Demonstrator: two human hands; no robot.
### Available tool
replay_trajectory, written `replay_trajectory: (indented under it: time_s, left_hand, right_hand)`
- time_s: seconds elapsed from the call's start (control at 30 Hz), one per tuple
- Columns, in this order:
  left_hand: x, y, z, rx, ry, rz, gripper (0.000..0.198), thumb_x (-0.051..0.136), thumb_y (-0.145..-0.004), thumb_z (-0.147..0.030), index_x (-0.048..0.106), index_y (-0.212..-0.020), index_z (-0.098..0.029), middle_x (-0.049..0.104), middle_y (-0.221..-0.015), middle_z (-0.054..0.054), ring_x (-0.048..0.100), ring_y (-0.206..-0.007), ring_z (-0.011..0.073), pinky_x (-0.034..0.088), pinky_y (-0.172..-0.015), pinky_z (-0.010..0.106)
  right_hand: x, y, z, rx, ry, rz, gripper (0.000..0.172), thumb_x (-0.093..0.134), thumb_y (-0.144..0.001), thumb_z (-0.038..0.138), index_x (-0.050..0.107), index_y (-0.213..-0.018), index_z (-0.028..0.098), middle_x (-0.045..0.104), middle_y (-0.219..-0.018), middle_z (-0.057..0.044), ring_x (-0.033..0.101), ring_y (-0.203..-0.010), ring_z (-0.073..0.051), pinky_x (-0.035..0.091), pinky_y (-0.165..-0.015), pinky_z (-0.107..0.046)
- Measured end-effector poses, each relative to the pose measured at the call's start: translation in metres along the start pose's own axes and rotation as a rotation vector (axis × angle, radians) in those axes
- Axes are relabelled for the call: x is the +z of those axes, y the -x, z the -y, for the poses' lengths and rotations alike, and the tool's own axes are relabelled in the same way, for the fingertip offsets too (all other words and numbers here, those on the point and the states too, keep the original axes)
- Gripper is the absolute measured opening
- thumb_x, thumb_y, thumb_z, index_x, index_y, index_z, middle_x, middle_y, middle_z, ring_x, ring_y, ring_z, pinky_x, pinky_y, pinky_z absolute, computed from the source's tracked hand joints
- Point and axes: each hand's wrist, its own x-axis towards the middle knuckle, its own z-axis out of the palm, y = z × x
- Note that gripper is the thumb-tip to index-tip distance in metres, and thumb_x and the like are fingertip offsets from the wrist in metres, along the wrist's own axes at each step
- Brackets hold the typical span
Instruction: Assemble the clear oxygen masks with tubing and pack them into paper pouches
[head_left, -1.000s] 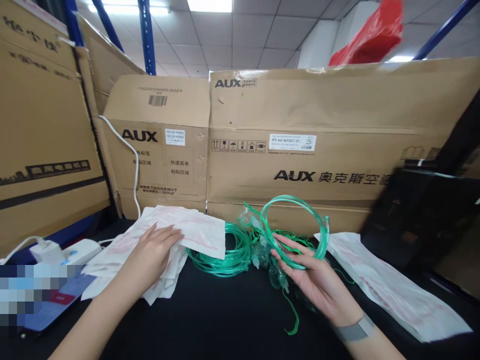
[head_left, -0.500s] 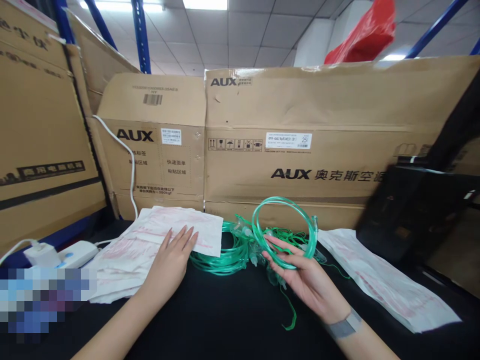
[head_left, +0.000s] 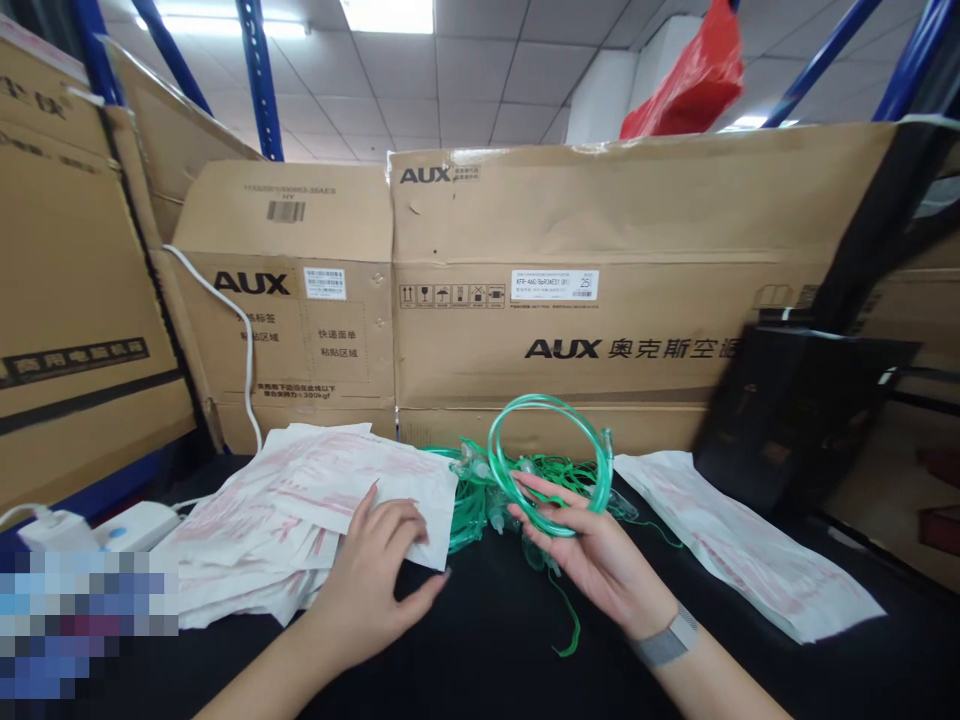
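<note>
Black surface [head_left: 480,660]: beneath fingers of left hand [head_left: 375,575] and right hand [head_left: 596,560].
White package pile [head_left: 300,500]: under left fingers; top one is not yet taken off.
Left fingers: spread loosely, not gripping.
Green coil [head_left: 602,475]: already lifted, upright, grasped by right fingers.

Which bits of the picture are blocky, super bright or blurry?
Head view: the lower-left patch is blocky squares; head view: the top-middle ceiling light glares white; head view: the black box looks soft; head view: the tube in the right hand shines.
</note>
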Motion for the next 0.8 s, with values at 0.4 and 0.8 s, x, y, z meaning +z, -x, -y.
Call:
replay_trajectory:
  time_s: [0.4, 0.8]
  left_hand:
    - [0.021, 0.002, 0.029, 0.422, 0.060, -0.032, 0.055, 0.028, -0.077, 0.006, 0.037, -0.126, -0.017, 0.058, -0.118, 0.008, 0.039, -0.121, 0.0172, 0.017, -0.105, 0.051]
    - [0.023, 0.003, -0.011, 0.012, -0.064, -0.120, 0.019, 0.051, -0.076, -0.035, 0.053, -0.078, -0.017, 0.059, -0.110, 0.014, 0.046, -0.114, 0.0281, 0.026, -0.099, 0.055]
  right_hand:
    - [0.000, 0.000, 0.002, -0.013, -0.022, -0.001, 0.034, 0.059, -0.066, 0.005, 0.066, -0.097, 0.017, 0.060, -0.112, -0.007, 0.062, -0.090, -0.020, 0.047, -0.076, -0.027]
    - [0.002, 0.001, -0.001, 0.000, -0.009, 0.001, 0.032, 0.058, -0.067, 0.006, 0.066, -0.095, 0.017, 0.056, -0.117, -0.008, 0.061, -0.091, -0.020, 0.045, -0.082, -0.030]
